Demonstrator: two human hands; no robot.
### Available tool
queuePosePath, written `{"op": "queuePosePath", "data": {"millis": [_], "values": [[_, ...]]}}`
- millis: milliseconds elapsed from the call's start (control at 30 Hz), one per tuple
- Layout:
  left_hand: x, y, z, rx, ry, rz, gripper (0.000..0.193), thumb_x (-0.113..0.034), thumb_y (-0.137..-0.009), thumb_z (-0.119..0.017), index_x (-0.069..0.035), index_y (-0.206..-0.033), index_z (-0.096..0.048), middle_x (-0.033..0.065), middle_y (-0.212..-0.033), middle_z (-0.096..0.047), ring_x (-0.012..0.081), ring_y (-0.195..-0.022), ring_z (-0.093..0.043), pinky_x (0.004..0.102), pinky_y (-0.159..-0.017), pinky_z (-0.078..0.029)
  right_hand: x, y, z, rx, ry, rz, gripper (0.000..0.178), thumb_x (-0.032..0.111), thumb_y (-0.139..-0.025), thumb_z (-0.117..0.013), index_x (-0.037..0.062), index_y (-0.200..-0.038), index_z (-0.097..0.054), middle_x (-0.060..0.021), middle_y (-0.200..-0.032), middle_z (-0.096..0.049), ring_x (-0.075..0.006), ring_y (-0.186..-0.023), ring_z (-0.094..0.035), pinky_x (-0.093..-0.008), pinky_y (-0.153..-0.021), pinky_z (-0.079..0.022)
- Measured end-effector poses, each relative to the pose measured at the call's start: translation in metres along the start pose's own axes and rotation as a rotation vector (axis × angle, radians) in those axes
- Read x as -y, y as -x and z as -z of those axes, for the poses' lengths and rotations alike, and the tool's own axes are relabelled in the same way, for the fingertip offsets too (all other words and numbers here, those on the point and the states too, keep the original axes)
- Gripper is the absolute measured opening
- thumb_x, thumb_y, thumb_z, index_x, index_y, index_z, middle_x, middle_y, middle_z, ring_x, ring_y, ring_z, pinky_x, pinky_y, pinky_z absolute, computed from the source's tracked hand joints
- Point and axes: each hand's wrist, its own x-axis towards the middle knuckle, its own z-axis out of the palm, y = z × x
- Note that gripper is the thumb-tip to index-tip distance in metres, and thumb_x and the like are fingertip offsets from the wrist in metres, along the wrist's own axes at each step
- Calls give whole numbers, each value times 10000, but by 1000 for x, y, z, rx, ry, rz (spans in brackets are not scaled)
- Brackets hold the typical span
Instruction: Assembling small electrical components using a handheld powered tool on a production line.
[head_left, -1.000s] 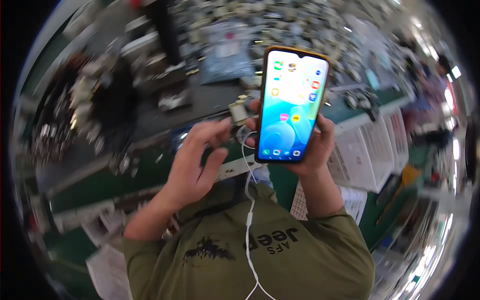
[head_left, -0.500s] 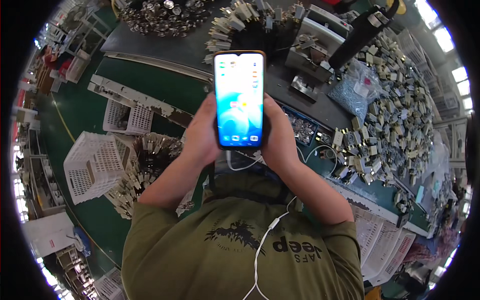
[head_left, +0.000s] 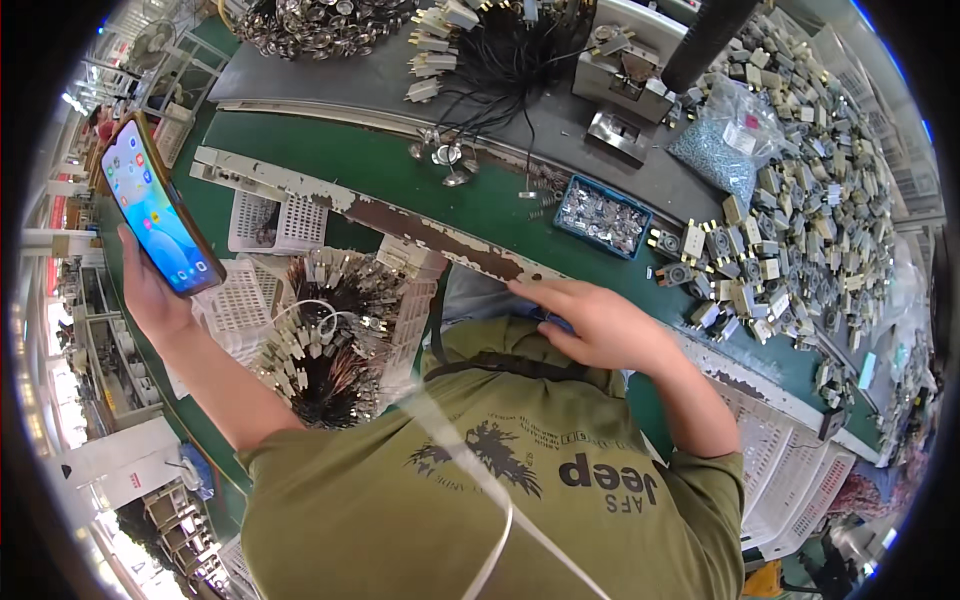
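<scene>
While the left hand is outstretched, fingers gripping a phone, right hand angled inward, grip unclear

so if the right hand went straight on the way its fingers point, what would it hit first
Probably the chipped rail, close ahead of the right hand, though depth is unclear and it might pass above or below.

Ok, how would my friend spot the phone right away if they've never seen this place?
Find the big olive-green shirt at the bottom, then follow the left forearm up to the left hand. The tilted phone is held there. Its lit, bluish screen with little coloured icons sets it apart from the plain white baskets nearby.
</scene>
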Motion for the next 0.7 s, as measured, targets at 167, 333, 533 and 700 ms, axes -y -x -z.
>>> {"op": "queuePosePath", "data": {"millis": [167,333,533,700], "values": [[61,-16,-18,128,-217,230,475,-392,-1076,-551,-3,-1343,-596,82,-1133,-690,197,-984,-682,344,-888,-565,16,4,1,-42,-58,72,571,85,-965,-619,87,-1522,-493,-206,-1346,-638,-388,-1201,-623,-440,-1035,-501],[195,-47,-33,575,-393,497,438,-343,-1076,-545,-20,-1366,-601,52,-1177,-712,145,-980,-695,303,-832,-574,7,14,3,-203,-239,46,526,50,-977,-612,31,-1495,-518,-190,-1347,-663,-299,-1178,-675,-403,-1023,-522],[252,-66,-57,481,-523,470,476,-351,-1086,-522,-17,-1421,-575,92,-1271,-691,182,-1160,-649,325,-994,-512,-5,23,5,-238,-426,-102,512,29,-992,-596,15,-1496,-508,-169,-1337,-679,-266,-1228,-660,-392,-1041,-513],[174,-49,-118,419,-948,-374,395,-235,-1053,-598,-17,-1382,-606,168,-1306,-662,256,-1207,-637,370,-1055,-479,-10,35,6,-451,-470,-191,448,53,-1013,-580,25,-1459,-550,-147,-1327,-685,-242,-1186,-675,-378,-1026,-518]]}}
